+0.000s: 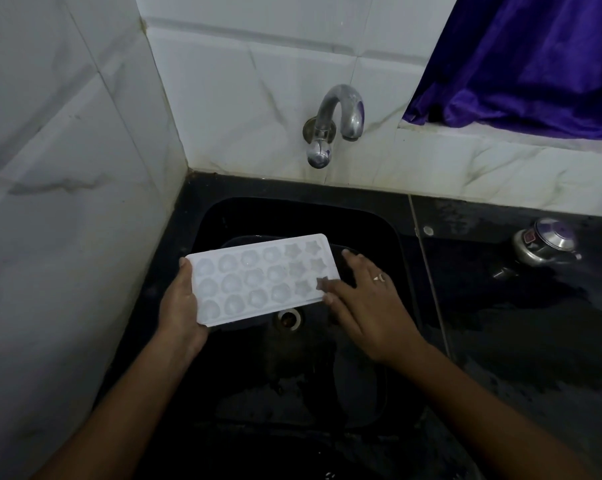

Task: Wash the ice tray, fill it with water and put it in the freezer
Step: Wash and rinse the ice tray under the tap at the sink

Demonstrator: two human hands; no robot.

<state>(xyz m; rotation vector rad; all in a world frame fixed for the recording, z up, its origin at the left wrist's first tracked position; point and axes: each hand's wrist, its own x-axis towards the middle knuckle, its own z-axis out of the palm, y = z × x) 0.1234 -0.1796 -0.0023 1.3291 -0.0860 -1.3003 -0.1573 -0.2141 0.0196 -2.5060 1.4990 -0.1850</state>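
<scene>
Your R hand (361, 306) wears a single slim metal ring (379, 277), pale gold-ish w/ a small raised bit on top that catches the light, set near the base of one finger; which finger exactly can't be told. Your L hand (181, 299) is bare, and the L forearm (126, 393) and R forearm (472, 386) are both bare too, from wrist to the btm edge of the view. Nails on the R fingers (356, 265) look short and plain, tho blur near the tips hides the finer detail.
</scene>
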